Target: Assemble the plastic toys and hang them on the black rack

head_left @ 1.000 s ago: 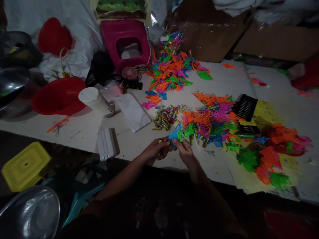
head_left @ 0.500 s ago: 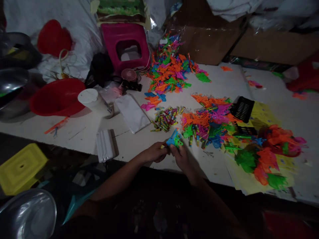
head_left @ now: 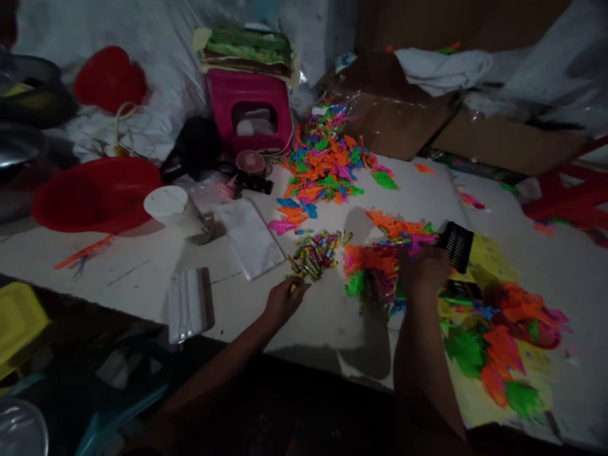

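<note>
My left hand (head_left: 284,303) is closed at the near edge of a pile of small yellow and pink tubes (head_left: 316,253), with a bit of yellow between its fingertips. My right hand (head_left: 424,271) reaches over the heap of orange, pink, green and blue plastic pieces (head_left: 375,261); its fingers are dark and blurred, and what they touch is hidden. A larger heap of the same bright pieces (head_left: 327,158) lies farther back. Beside the right hand stands a black slotted tray (head_left: 458,246).
A white packet (head_left: 249,237), a white cup (head_left: 173,212) and a white device (head_left: 186,305) lie left of the hands. Behind are a red basin (head_left: 102,193), a pink stool (head_left: 251,114) and a small fan (head_left: 250,163). Yellow sheets (head_left: 496,259) lie at right.
My hands have parted, and the blue and green piece they held together is no longer visible in them. The left moved to the tubes, the right over the coloured heap. The view has shifted.
</note>
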A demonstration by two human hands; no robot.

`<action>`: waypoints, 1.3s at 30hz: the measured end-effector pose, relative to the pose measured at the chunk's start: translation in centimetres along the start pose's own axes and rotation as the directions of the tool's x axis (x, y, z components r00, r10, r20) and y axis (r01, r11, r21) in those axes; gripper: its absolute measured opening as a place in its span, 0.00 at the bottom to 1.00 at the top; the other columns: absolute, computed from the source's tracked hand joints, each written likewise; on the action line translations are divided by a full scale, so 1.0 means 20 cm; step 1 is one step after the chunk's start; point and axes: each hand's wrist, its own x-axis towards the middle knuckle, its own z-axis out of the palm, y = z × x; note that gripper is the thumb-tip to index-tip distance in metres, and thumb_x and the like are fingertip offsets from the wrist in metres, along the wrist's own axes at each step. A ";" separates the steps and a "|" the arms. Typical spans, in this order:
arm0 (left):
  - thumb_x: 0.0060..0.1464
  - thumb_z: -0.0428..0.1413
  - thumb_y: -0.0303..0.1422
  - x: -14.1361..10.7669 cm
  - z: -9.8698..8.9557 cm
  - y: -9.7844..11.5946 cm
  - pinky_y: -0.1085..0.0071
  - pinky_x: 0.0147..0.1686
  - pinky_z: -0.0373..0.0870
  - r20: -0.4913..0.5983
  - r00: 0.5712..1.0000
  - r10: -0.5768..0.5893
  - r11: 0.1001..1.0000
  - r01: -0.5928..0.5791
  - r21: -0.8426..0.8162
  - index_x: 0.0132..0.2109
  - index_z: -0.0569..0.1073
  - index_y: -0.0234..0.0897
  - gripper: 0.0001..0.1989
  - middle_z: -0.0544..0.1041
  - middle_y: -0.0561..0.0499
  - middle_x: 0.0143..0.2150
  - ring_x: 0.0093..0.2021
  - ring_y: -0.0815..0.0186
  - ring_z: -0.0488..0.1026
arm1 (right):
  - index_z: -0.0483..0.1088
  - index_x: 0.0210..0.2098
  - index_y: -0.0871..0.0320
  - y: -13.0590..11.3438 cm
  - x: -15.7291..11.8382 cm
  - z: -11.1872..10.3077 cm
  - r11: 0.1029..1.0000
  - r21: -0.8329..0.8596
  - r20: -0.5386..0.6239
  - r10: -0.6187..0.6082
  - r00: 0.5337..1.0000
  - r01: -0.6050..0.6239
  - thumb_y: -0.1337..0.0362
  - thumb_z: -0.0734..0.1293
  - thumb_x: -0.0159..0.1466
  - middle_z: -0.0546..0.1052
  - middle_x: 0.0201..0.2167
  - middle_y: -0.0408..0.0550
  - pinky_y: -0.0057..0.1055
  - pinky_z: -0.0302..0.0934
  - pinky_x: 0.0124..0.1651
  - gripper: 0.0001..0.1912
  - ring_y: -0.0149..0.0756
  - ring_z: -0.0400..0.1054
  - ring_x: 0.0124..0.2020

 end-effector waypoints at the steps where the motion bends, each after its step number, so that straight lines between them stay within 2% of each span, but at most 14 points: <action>1: 0.52 0.51 0.38 0.00 0.00 -0.02 0.72 0.36 0.66 -0.009 1.000 0.020 1.000 -0.020 -0.010 0.37 0.72 0.37 0.11 0.77 0.48 0.36 0.34 0.67 0.72 | 0.70 0.45 0.62 -0.08 0.06 0.08 0.998 0.003 0.012 -0.059 0.998 0.059 0.59 0.57 0.61 0.71 0.43 0.65 0.46 0.55 0.50 0.19 0.49 0.64 0.48; 2: 0.52 0.51 0.39 0.01 0.00 -0.04 0.73 0.35 0.65 -0.005 0.999 0.035 0.999 -0.035 -0.026 0.37 0.73 0.37 0.11 0.77 0.49 0.34 0.33 0.67 0.72 | 0.71 0.43 0.60 -0.19 0.10 0.18 0.987 0.023 0.072 -0.158 0.985 0.156 0.62 0.58 0.60 0.73 0.42 0.60 0.42 0.56 0.50 0.16 0.45 0.65 0.47; 4: 0.53 0.50 0.39 0.01 0.00 -0.05 0.75 0.33 0.65 -0.001 1.000 0.027 0.998 -0.027 -0.060 0.38 0.72 0.36 0.12 0.77 0.50 0.33 0.30 0.69 0.71 | 0.70 0.44 0.59 -0.42 0.14 0.40 0.895 0.086 0.263 -0.444 0.856 0.438 0.65 0.58 0.61 0.73 0.43 0.53 0.38 0.56 0.52 0.15 0.41 0.64 0.48; 8: 0.56 0.44 0.39 0.01 -0.03 -0.04 0.75 0.31 0.64 -0.023 0.998 -0.064 0.990 0.061 -0.127 0.40 0.71 0.35 0.16 0.76 0.50 0.31 0.28 0.70 0.69 | 0.69 0.46 0.59 -0.77 0.14 0.75 0.816 0.142 0.330 -0.573 0.750 0.560 0.59 0.65 0.57 0.71 0.48 0.51 0.34 0.54 0.52 0.19 0.39 0.61 0.49; 11: 0.57 0.41 0.40 0.02 -0.03 -0.04 0.75 0.28 0.63 -0.028 0.995 -0.095 0.982 0.089 -0.170 0.38 0.71 0.34 0.18 0.74 0.51 0.27 0.26 0.70 0.68 | 0.70 0.42 0.60 -0.82 0.13 0.82 0.790 0.167 0.320 -0.609 0.726 0.590 0.59 0.64 0.57 0.71 0.46 0.51 0.36 0.51 0.53 0.15 0.39 0.59 0.49; 15: 0.58 0.41 0.41 0.02 -0.03 -0.04 0.73 0.30 0.64 -0.009 0.994 -0.107 0.971 0.102 -0.215 0.38 0.70 0.34 0.18 0.74 0.50 0.27 0.27 0.68 0.69 | 0.69 0.40 0.61 -0.68 0.11 0.72 0.828 0.203 0.260 -0.561 0.786 0.523 0.62 0.60 0.60 0.74 0.38 0.53 0.36 0.54 0.49 0.12 0.37 0.64 0.42; 17: 0.58 0.41 0.41 0.02 -0.04 -0.04 0.72 0.33 0.65 -0.012 0.994 -0.106 0.968 0.101 -0.231 0.40 0.70 0.34 0.18 0.75 0.49 0.31 0.31 0.67 0.70 | 0.68 0.41 0.61 -0.59 0.07 0.62 0.852 0.362 0.222 -0.472 0.853 0.377 0.61 0.60 0.59 0.75 0.34 0.51 0.32 0.59 0.40 0.13 0.34 0.67 0.35; 20: 0.57 0.43 0.39 0.02 -0.06 -0.04 0.69 0.41 0.65 -0.103 0.992 -0.073 0.957 0.041 -0.289 0.45 0.69 0.34 0.17 0.74 0.45 0.40 0.40 0.65 0.70 | 0.66 0.39 0.59 -0.46 -0.09 0.45 0.734 0.674 0.230 -0.325 0.917 0.091 0.57 0.64 0.55 0.75 0.28 0.45 0.28 0.60 0.31 0.15 0.31 0.67 0.27; 23: 0.55 0.46 0.38 -0.01 -0.07 -0.01 0.67 0.46 0.63 -0.170 0.985 0.038 0.948 -0.090 -0.306 0.50 0.67 0.35 0.18 0.71 0.43 0.48 0.47 0.64 0.67 | 0.64 0.40 0.58 -0.37 -0.32 0.32 0.639 0.758 0.377 -0.266 0.887 -0.130 0.57 0.67 0.51 0.72 0.21 0.40 0.27 0.59 0.26 0.20 0.29 0.64 0.21; 28: 0.51 0.53 0.37 -0.10 -0.07 0.11 0.69 0.44 0.65 0.035 0.964 0.265 0.931 -0.246 -0.268 0.46 0.71 0.38 0.15 0.73 0.45 0.42 0.43 0.65 0.69 | 0.68 0.34 0.58 -0.25 -0.59 0.18 0.469 0.795 0.543 -0.267 0.796 -0.385 0.51 0.65 0.52 0.72 0.23 0.43 0.29 0.60 0.25 0.18 0.29 0.63 0.21; 30: 0.52 0.51 0.36 -0.13 -0.07 0.17 0.71 0.41 0.65 0.027 0.978 0.205 0.941 -0.189 -0.281 0.41 0.72 0.37 0.12 0.74 0.47 0.37 0.38 0.67 0.70 | 0.70 0.34 0.58 -0.20 -0.62 0.13 0.437 0.823 0.523 -0.335 0.784 -0.362 0.46 0.60 0.55 0.71 0.22 0.43 0.31 0.60 0.26 0.21 0.30 0.63 0.21; 32: 0.53 0.49 0.38 -0.15 -0.07 0.23 0.73 0.36 0.64 0.030 0.995 0.093 0.935 -0.077 -0.347 0.36 0.72 0.35 0.12 0.73 0.50 0.31 0.33 0.69 0.69 | 0.70 0.36 0.57 -0.17 -0.63 0.08 0.491 0.842 0.431 -0.362 0.826 -0.225 0.46 0.63 0.53 0.71 0.24 0.44 0.32 0.61 0.30 0.22 0.31 0.64 0.25; 35: 0.51 0.50 0.42 -0.17 -0.07 0.33 0.77 0.26 0.60 0.221 0.975 -0.008 0.872 0.115 -0.475 0.33 0.69 0.33 0.14 0.67 0.55 0.23 0.24 0.73 0.62 | 0.71 0.30 0.57 -0.16 -0.65 0.05 0.594 0.804 0.253 -0.337 0.907 -0.004 0.53 0.71 0.46 0.70 0.29 0.44 0.31 0.60 0.37 0.16 0.33 0.64 0.32; 39: 0.49 0.51 0.43 -0.19 -0.06 0.41 0.78 0.18 0.50 0.381 0.924 -0.016 0.785 0.248 -0.568 0.42 0.65 0.34 0.18 0.65 0.58 0.22 0.18 0.77 0.53 | 0.66 0.25 0.58 -0.20 -0.71 0.11 0.495 0.861 0.214 -0.149 0.965 -0.115 0.54 0.65 0.54 0.66 0.22 0.40 0.28 0.58 0.31 0.13 0.29 0.61 0.25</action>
